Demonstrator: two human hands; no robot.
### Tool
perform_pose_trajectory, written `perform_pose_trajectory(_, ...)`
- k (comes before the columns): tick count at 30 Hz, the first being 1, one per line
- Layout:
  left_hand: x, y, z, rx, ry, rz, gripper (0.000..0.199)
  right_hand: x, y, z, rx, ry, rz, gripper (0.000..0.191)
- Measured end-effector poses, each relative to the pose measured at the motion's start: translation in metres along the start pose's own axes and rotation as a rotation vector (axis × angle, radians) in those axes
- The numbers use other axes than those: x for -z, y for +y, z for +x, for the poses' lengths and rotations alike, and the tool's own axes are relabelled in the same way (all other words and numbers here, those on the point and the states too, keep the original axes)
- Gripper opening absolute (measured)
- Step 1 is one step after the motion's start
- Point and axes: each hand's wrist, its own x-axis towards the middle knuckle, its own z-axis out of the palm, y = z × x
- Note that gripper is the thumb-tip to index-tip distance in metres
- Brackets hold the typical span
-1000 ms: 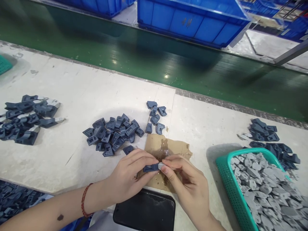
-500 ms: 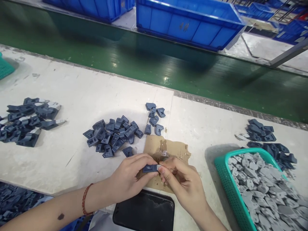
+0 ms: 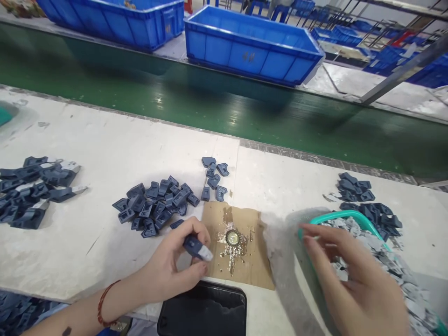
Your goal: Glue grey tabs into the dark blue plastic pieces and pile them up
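Between its thumb and fingers my left hand (image 3: pixel 178 261) holds a dark blue-grey part (image 3: pixel 193 246) with a light grey piece (image 3: pixel 205 253) at its end. My right hand (image 3: pixel 353 280), its thumb and fingers apart with nothing seen between them, is over the near left side of a green basket (image 3: pixel 350 213) of light grey pieces (image 3: pixel 381 261). Between the hands lies brown cardboard (image 3: pixel 259 273) with a small round cap (image 3: pixel 233 237) and wet spots around it. A pile of dark parts (image 3: pixel 163 205) sits beyond my left hand.
A black phone (image 3: pixel 203 310) lies at the near edge. Joined parts (image 3: pixel 31 191) are heaped at far left, more dark parts (image 3: pixel 374 214) behind the basket. Small dark parts (image 3: pixel 214 179) lie beyond the cardboard. A green strip (image 3: pixel 210 109) and blue bins (image 3: pixel 252 46) are farther back.
My right hand has let go of the grey piece and moved right to the basket. My left hand has shifted left with the part, uncovering the cap. The view has tilted up slightly.
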Motion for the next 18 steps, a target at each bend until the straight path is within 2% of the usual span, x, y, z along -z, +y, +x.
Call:
perform_pose_trajectory(2, 0.003, 0.004, 0.002, 0.019, 0.055, -0.022, 0.036, 0.015, 0.029, -0.001, -0.028, 0.051, -0.306, 0.037)
perform_pose_trajectory(4, 0.007, 0.011, 0.006, 0.018, 0.095, 0.044, 0.033, 0.023, 0.056, -0.003, 0.012, 0.021, -0.499, 0.050)
perform_pose_trajectory(6, 0.013, 0.019, 0.009, -0.028, 0.113, 0.137, 0.023, 0.025, 0.074, -0.003, 0.062, -0.030, -0.573, 0.052)
perform_pose_trajectory(9, 0.031, 0.032, 0.008, -0.100, 0.171, 0.247, 0.025, 0.024, 0.085, -0.003, 0.115, -0.070, -0.567, 0.047)
perform_pose_trajectory(11, 0.049, 0.037, 0.003, -0.088, 0.295, 0.318, 0.024, 0.026, 0.087, -0.001, 0.142, -0.094, -0.537, 0.048)
perform_pose_trajectory(14, 0.086, 0.034, -0.007, -0.005, 0.570, 0.494, 0.020, 0.030, 0.091, 0.003, 0.142, -0.135, -0.495, 0.048)
perform_pose_trajectory(16, 0.114, 0.027, -0.013, 0.053, 0.797, 0.711, 0.020, 0.033, 0.095, 0.006, 0.112, -0.132, -0.478, 0.046)
perform_pose_trajectory(18, 0.140, 0.018, -0.018, 0.131, 0.880, 0.953, 0.014, 0.034, 0.098, 0.007, 0.063, -0.098, -0.421, 0.037)
